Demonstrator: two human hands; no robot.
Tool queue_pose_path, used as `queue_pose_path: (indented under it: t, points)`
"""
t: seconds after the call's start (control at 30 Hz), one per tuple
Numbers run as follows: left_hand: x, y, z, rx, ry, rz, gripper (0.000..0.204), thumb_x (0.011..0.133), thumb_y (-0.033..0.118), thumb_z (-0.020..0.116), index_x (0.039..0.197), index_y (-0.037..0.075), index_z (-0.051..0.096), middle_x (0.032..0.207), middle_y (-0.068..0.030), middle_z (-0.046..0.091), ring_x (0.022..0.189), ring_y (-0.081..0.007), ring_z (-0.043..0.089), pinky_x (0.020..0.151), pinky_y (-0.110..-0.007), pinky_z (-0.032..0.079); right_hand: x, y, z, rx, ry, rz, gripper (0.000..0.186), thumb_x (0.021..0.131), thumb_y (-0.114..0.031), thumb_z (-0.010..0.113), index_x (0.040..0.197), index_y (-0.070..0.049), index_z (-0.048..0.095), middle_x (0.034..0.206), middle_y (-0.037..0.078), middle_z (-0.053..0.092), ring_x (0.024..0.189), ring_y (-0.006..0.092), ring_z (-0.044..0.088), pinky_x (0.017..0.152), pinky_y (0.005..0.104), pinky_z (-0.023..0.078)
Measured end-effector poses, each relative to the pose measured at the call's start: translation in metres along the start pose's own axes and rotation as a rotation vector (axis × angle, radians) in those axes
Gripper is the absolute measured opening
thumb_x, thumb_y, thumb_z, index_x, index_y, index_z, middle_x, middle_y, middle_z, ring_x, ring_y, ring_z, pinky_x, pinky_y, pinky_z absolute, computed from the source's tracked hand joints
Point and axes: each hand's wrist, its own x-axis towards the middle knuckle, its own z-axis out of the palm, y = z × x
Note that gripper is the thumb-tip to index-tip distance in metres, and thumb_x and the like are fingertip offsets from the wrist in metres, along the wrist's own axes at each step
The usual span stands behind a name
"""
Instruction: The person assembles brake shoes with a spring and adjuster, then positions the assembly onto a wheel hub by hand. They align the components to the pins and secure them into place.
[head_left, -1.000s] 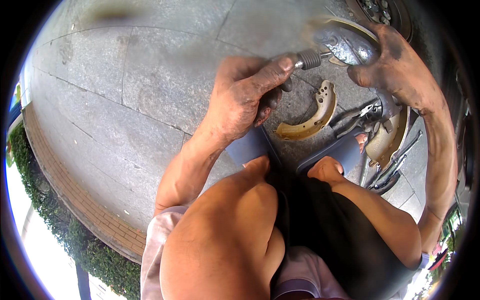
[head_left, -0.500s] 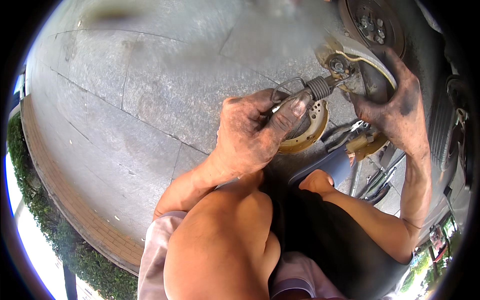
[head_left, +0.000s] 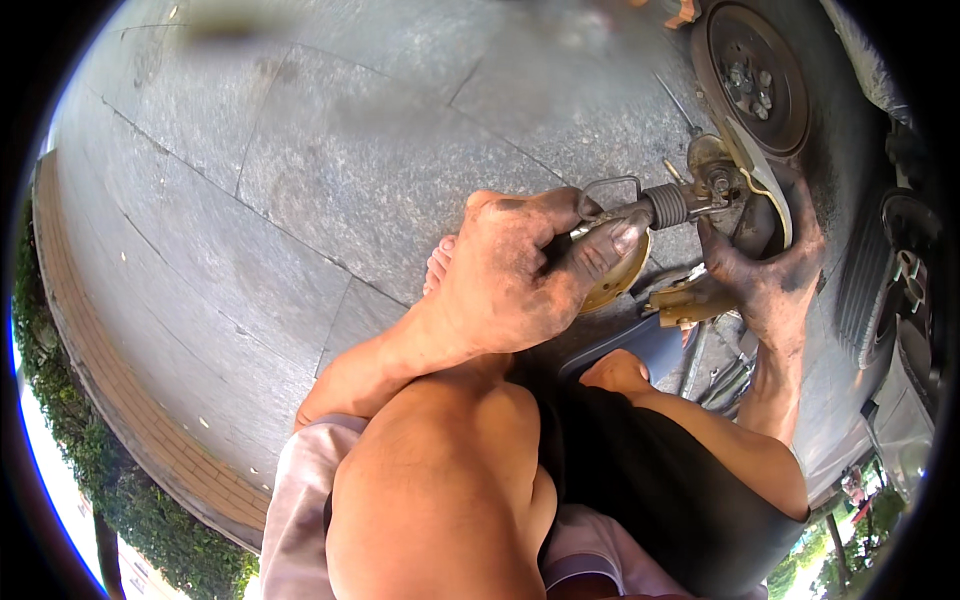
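My left hand (head_left: 530,265) is closed, thumb on top, on the end of a grimy coil spring (head_left: 667,206). A bent wire loop (head_left: 618,184) sticks up beside its fingers. The spring's far end meets a hooked metal piece at a curved brake shoe (head_left: 762,180). My right hand (head_left: 778,280) grips that shoe from its outer side, fingers partly hidden behind it. Below the right hand shows a yellowish metal end (head_left: 690,302); whether it joins the held shoe I cannot tell. Partly behind my left hand, another yellowish brake shoe (head_left: 622,282) lies on the ground.
A round brown drum (head_left: 797,115) with several small metal parts (head_left: 750,88) inside stands at the far right. Tools (head_left: 735,380) lie beside my sandalled foot (head_left: 620,370). Grey paving (head_left: 330,180) spreads to the left, up to a brick edging (head_left: 130,390) and hedge (head_left: 160,520).
Both hands still hold the spring and brake shoe. The view has shifted a little; the held parts now appear slightly lower and further right, the shoe turned more upright.
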Motion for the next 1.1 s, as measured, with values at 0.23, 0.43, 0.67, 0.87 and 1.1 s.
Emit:
queue_pose_path:
  t: [0.23, 0.43, 0.67, 0.87, 1.1]
  points:
    - [0.005, -0.011, 0.004, 0.027, -0.002, 0.175, 0.020, 0.091, 0.014, 0.074, 0.079, -0.002, 0.068, 0.063, -0.0169, 0.060, 0.049, -0.0293, 0.057, 0.048, -0.037, 0.044, -0.009, 0.002, 0.009, 0.020, 0.126, -0.012, 0.057, 0.064, -0.008, 0.084, 0.117, 0.000, 0.064, 0.101, 0.011, 0.073, 0.093, 0.0168, 0.068, 0.087, 0.0310, 0.055]
    - [0.017, -0.024, -0.015, -0.040, -0.153, 0.050, 0.022, 0.092, 0.019, 0.074, 0.081, -0.001, 0.070, 0.061, -0.0143, 0.057, 0.050, -0.0201, 0.045, 0.050, -0.035, 0.042, -0.005, -0.005, 0.010, 0.120, 0.008, 0.051, 0.052, 0.066, -0.005, 0.080, 0.115, 0.001, 0.063, 0.093, 0.010, 0.073, 0.083, 0.0133, 0.067, 0.081, 0.0308, 0.055]
    - [0.033, -0.021, -0.025, -0.135, -0.297, -0.205, 0.042, 0.098, 0.033, 0.068, 0.077, -0.003, 0.065, 0.057, 0.0003, 0.049, 0.049, -0.0074, 0.042, 0.045, -0.027, 0.031, -0.001, -0.013, 0.004, -0.020, -0.138, 0.255, 0.067, 0.068, -0.009, 0.082, 0.129, 0.006, 0.059, 0.109, 0.014, 0.072, 0.098, 0.0194, 0.069, 0.093, 0.0313, 0.052]
    - [0.033, -0.034, -0.017, -0.391, -0.282, -0.325, 0.047, 0.099, 0.037, 0.066, 0.071, 0.000, 0.059, 0.055, -0.0004, 0.045, 0.046, -0.0080, 0.040, 0.041, -0.025, 0.031, 0.003, 0.008, 0.015, 0.198, -0.137, 0.228, 0.061, 0.069, -0.016, 0.079, 0.120, 0.013, 0.060, 0.087, 0.014, 0.072, 0.074, 0.0167, 0.067, 0.071, 0.0310, 0.056]
    - [0.032, -0.036, -0.006, -0.354, -0.249, -0.342, 0.049, 0.099, 0.039, 0.066, 0.068, 0.002, 0.055, 0.053, -0.0006, 0.044, 0.043, -0.0094, 0.042, 0.040, -0.026, 0.031, 0.002, 0.014, 0.015, 0.177, -0.175, 0.282, 0.058, 0.070, -0.022, 0.080, 0.116, 0.008, 0.064, 0.081, 0.011, 0.071, 0.064, 0.0141, 0.063, 0.063, 0.0289, 0.052]
